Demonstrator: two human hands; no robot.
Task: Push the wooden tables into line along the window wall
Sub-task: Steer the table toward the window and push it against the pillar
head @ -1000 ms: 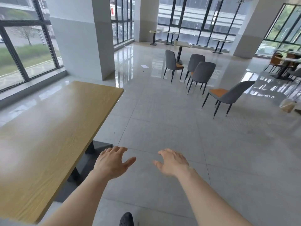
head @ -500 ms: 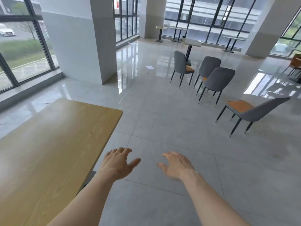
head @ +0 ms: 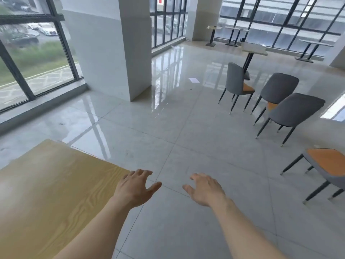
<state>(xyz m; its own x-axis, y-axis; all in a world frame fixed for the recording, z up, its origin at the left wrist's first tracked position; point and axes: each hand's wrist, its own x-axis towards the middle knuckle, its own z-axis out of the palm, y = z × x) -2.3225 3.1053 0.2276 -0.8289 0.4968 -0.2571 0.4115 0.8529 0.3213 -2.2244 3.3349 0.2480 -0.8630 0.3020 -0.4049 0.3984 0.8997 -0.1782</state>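
Hands [head: 169, 189] spread — grained wooden table [head: 46, 193]

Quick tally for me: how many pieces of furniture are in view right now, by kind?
Light wooden rectangular table near the hands: 1
Grey-backed chairs with orange seats: 4
Pale pedestal tables further back: 4
Total: 9
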